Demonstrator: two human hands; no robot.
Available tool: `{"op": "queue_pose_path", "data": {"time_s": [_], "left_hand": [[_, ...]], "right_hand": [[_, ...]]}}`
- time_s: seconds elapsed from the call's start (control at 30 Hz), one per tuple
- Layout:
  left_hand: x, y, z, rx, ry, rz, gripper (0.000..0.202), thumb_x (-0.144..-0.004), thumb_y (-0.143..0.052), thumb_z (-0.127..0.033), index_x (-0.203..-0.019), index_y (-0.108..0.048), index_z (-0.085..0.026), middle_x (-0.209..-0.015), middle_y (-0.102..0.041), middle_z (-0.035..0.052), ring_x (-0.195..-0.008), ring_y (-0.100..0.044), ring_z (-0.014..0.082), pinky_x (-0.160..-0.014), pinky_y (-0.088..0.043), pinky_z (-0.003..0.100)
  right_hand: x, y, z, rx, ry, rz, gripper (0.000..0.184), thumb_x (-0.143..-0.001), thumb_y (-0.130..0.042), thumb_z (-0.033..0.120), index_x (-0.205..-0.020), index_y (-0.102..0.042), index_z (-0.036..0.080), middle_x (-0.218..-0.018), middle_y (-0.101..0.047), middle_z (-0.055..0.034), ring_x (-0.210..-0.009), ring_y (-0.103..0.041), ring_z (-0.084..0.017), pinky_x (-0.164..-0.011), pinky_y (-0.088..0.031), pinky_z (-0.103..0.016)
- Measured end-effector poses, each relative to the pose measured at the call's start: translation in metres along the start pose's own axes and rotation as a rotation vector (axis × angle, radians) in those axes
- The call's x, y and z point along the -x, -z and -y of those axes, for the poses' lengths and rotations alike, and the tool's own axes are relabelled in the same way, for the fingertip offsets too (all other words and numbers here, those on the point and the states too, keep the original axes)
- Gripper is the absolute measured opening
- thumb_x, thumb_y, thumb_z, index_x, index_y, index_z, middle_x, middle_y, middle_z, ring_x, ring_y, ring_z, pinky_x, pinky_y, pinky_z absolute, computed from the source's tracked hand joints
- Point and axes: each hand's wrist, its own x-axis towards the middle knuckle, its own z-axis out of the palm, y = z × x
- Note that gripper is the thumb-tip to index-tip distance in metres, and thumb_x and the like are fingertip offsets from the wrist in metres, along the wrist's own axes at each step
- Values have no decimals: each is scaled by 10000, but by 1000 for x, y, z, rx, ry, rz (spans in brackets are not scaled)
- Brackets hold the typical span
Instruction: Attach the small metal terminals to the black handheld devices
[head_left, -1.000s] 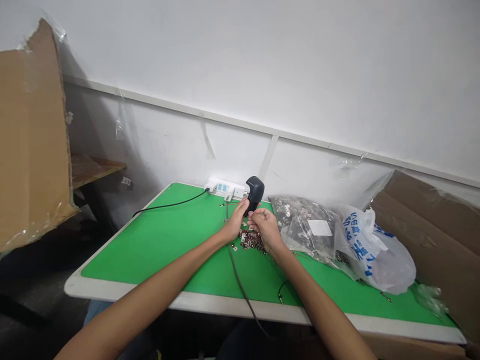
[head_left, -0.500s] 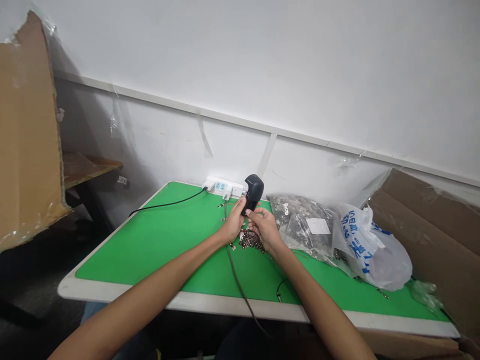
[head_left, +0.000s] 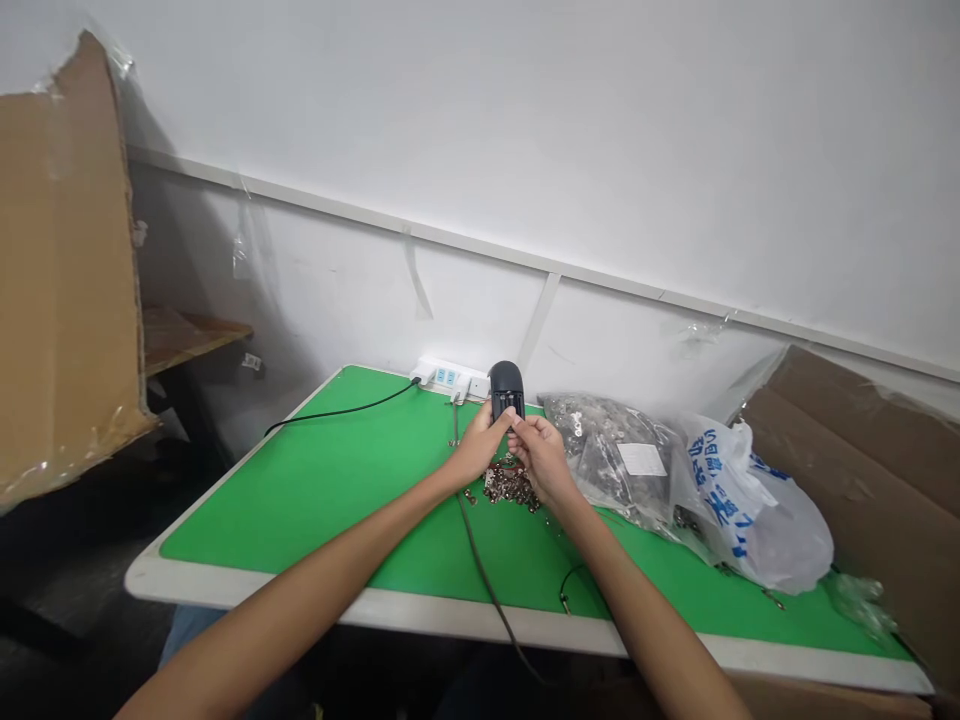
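A black, rounded device [head_left: 506, 378], shaped like a computer mouse, is held up above the far part of the green table. The side facing me has a recess with slots, like a battery compartment. My left hand [head_left: 480, 442] is closed round its left side, the thumb lying across the front. My right hand [head_left: 541, 452] pinches at its lower right edge; whether something small is also between those fingertips is hidden. Just below the hands lies a pile of small shiny metal parts [head_left: 511, 486], with a few loose ones beside it.
Against the wall lies a white power strip [head_left: 480, 386] with plugs in it. A clear bag of metal parts [head_left: 611, 440] and a white plastic bag [head_left: 787, 535] rest on the right of the green table [head_left: 300, 480]. Cables cross the tabletop; cardboard [head_left: 67, 280] stands left.
The device has been turned, so its recessed side now faces me. My left thumb has moved across its front, and the right fingers have shifted along its lower edge. The view has shifted slightly.
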Motion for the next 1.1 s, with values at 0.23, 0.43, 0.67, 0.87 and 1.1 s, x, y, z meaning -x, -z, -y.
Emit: {"op": "queue_pose_path", "data": {"time_s": [0.23,0.43,0.67,0.87,1.1], "left_hand": [[-5,2,1,-16,82,19,463,-820,-731,-581,-987,-642,-158,-817,-664,30,-754,-607,165,-701,-486,279],[-11,11,-6,41,254,117,386,-798,-805,-488,-893,-638,-152,-661,-599,-13,-579,-511,102,-540,-397,220],[-16,25,-10,170,448,186,301,-759,-870,-345,-785,-653,-137,-584,-580,-12,-512,-503,84,-511,-395,209],[-18,31,-6,225,468,247,223,-775,-847,-290,-775,-700,-122,-619,-633,29,-530,-538,86,-526,-429,211],[-19,31,-5,240,497,239,218,-793,-826,-263,-745,-667,-123,-592,-609,24,-518,-553,93,-549,-470,224]], "right_hand": [[-2,2,-5,-1,-74,-15,602,-475,-979,591,-737,-622,184,-621,-662,25,-519,-583,-69,-511,-513,-169],[-12,10,-9,66,-115,63,536,-650,-882,637,-785,-602,200,-668,-672,1,-533,-587,-91,-513,-515,-197],[-9,28,7,798,705,146,346,-824,-713,340,-1118,-578,219,-1056,-640,-84,-945,-629,-237,-830,-574,-411],[-3,28,13,1071,1141,381,268,-925,-587,153,-1178,-546,229,-1043,-649,-99,-1001,-628,-253,-858,-553,-424],[-9,32,12,1113,1252,428,212,-978,-580,155,-1175,-584,235,-1025,-713,-97,-968,-674,-239,-819,-568,-402]]}}
